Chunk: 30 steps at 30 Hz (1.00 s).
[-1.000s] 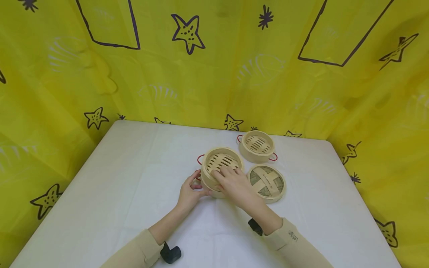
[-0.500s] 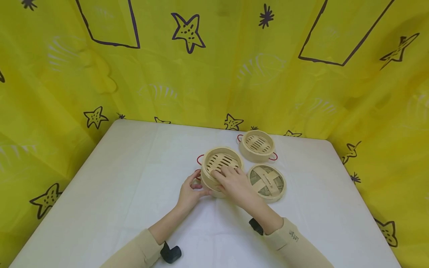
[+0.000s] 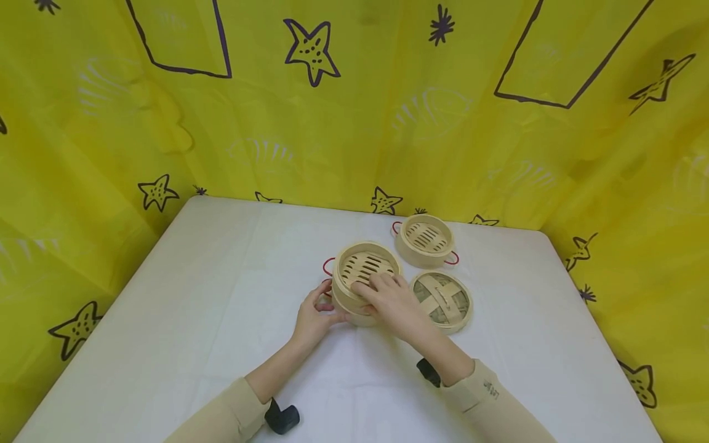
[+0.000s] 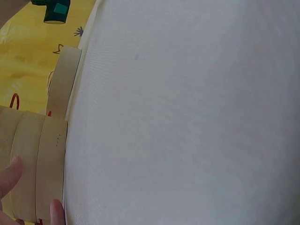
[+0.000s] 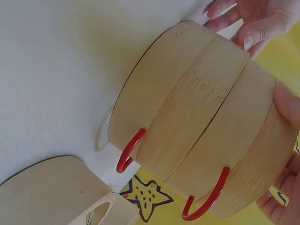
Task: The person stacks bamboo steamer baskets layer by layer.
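Two round bamboo steamer baskets stand stacked near the middle of the table. The upper basket [image 3: 368, 261] has a slatted base inside and a red loop handle at its left. My right hand [image 3: 393, 307] pinches its near rim, thumb inside the wall and fingers outside. Beneath it, the lower basket [image 3: 360, 319] rests on the cloth. My left hand [image 3: 312, 319] grips that one from the left, thumb at the front. In the right wrist view the seam between upper basket [image 5: 248, 136] and lower basket [image 5: 173, 84] looks closed, with their red handles offset.
A third steamer basket [image 3: 412, 253] with red handles stands behind to the right. The woven steamer lid [image 3: 443, 300] lies just right of the stack. White cloth covers the table [image 3: 249, 258], and a yellow patterned curtain [image 3: 343, 135] hangs behind it.
My right hand has shifted slightly right, and the upper basket has turned a little, its left handle moving toward me. The left hand and lower basket have stayed put.
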{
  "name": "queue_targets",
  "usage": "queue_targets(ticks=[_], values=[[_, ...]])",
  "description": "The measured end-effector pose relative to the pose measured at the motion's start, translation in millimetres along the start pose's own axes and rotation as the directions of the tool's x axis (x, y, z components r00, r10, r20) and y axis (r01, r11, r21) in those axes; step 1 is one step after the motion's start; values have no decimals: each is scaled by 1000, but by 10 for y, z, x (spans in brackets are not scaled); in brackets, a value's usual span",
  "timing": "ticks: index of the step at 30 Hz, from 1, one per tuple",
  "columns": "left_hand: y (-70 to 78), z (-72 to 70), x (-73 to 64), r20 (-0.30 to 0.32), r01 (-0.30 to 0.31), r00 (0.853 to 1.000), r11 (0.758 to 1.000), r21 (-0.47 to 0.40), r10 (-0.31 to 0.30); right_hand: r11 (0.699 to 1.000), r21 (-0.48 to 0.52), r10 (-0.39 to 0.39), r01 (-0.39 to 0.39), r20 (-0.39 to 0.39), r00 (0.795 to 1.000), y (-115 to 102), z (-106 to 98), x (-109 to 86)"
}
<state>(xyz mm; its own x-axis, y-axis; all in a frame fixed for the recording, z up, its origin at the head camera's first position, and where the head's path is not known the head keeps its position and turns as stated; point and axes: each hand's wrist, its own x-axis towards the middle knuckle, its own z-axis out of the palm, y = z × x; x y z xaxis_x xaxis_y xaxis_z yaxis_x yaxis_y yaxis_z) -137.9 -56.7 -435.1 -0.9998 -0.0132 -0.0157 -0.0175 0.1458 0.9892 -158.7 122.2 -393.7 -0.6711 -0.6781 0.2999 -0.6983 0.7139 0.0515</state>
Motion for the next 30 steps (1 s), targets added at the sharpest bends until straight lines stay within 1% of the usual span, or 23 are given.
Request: queue_targets(ticks=[3,15,25,27,30], values=[[9,1,3,3,10,1000,1000,4,-10,1000,7,-5,5,2,1000,24,4,-5],[-16,1,8,-4,15,1000,1000,-6,-15,999,46,-20,19,19,1000,91,-15,-28],[39,0,-13,-3,23,1000,1000,0,-23,996,74,-45,42,35,998,146,-31,-26],[30,3,-7,-3,26,1000,1000,5,-26,996,77,-49,46,42,998,157,-36,-28],[-21,3,18,-4,28,1000,1000,9,-28,995,82,-56,52,46,997,169,-47,-34]])
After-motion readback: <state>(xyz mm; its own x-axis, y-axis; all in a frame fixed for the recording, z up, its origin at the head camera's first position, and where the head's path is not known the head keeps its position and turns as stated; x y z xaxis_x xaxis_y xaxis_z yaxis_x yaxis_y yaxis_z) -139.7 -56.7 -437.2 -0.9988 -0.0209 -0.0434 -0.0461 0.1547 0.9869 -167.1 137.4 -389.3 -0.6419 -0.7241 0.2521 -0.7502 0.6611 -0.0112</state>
